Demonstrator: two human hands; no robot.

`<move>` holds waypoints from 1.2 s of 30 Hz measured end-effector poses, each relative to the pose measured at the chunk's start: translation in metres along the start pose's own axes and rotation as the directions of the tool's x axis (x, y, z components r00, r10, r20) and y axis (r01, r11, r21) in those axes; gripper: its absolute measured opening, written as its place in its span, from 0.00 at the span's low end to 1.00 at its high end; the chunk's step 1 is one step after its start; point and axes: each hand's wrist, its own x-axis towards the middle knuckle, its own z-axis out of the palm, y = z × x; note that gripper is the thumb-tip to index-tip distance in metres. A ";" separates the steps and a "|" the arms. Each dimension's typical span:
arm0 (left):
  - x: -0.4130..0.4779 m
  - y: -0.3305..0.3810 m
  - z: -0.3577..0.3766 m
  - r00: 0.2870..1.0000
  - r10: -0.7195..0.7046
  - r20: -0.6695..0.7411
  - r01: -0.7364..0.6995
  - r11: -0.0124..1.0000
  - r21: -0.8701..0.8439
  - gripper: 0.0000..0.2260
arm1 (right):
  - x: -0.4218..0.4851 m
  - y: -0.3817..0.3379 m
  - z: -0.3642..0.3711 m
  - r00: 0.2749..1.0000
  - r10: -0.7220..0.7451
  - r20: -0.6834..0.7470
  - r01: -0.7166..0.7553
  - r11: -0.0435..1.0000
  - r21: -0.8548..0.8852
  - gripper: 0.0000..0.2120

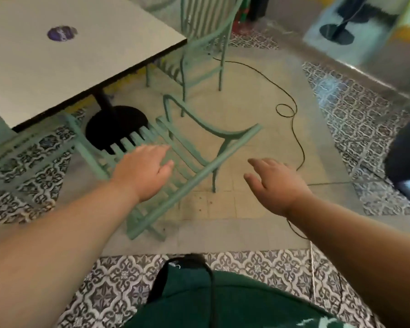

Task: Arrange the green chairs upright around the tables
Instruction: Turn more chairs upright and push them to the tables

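L hand (142,171) flat above tipped chair (194,182)

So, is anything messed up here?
Yes. The near green chair is tipped over on the floor beside the table, while the other chair stands upright. A black cable also snakes loose across the floor.

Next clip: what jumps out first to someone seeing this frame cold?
A green chair sits tipped at a slant mid-frame, beside the white table at upper left. Both open hands reach toward it: the left hand over its slats, the right hand to its right. An upright chair stands behind it.
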 end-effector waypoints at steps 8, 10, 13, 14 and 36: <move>-0.008 -0.024 0.002 0.967 -0.238 -0.089 0.240 0.971 0.007 0.23 | 0.090 -0.016 -0.007 0.973 -0.232 0.007 0.232 0.972 -0.040 0.28; -0.012 -0.025 0.006 0.958 -0.277 -0.079 0.278 0.961 0.003 0.23 | 0.107 -0.015 -0.003 0.962 -0.268 0.049 0.271 0.961 -0.054 0.27; -0.014 -0.030 0.014 0.932 -0.353 -0.084 0.352 0.936 -0.023 0.23 | 0.138 -0.011 0.002 0.928 -0.358 0.100 0.366 0.926 -0.087 0.26; -0.014 -0.030 0.017 0.921 -0.379 -0.094 0.378 0.925 -0.026 0.23 | 0.148 -0.010 0.003 0.918 -0.382 0.104 0.391 0.915 -0.098 0.26; 0.019 0.037 0.131 0.683 -0.730 0.036 0.725 0.683 0.092 0.42 | 0.264 0.053 0.064 0.703 -0.655 0.277 0.710 0.623 -0.327 0.46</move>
